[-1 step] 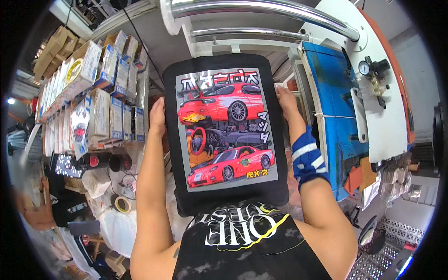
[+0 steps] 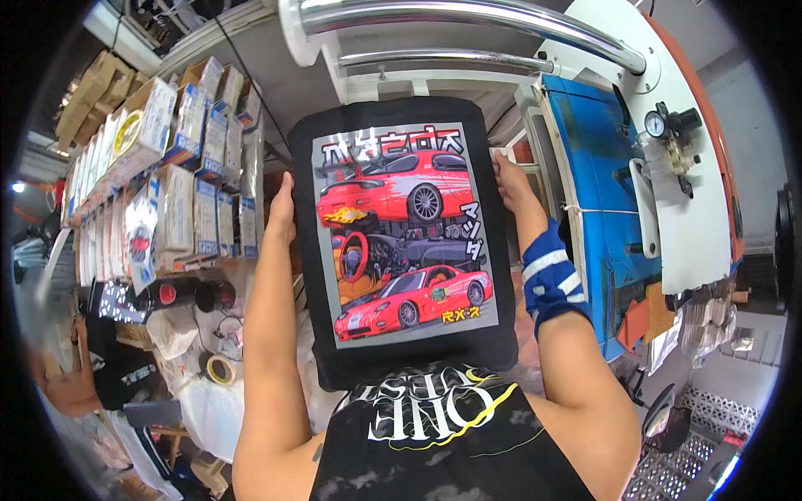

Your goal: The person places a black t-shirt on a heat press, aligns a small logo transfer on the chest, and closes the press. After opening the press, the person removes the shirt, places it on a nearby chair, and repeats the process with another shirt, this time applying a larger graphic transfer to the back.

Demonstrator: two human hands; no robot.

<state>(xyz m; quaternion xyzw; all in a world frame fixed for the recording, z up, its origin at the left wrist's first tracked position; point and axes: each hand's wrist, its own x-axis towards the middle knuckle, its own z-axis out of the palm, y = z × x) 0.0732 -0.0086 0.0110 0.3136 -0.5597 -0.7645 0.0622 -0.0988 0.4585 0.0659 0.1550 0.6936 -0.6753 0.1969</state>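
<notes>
A black garment lies flat over a board in front of me, bearing a grey-bordered print of red sports cars and a dashboard. My left hand is closed along its left edge, thumb uppermost. My right hand grips the opposite edge, fingers partly hidden. A blue band with pale stripes is around my right forearm.
Stacked boxes line the left, above tape rolls and a co-worker's arm. A white machine frame with chrome bars is ahead; on the right are blue panels and a pressure gauge.
</notes>
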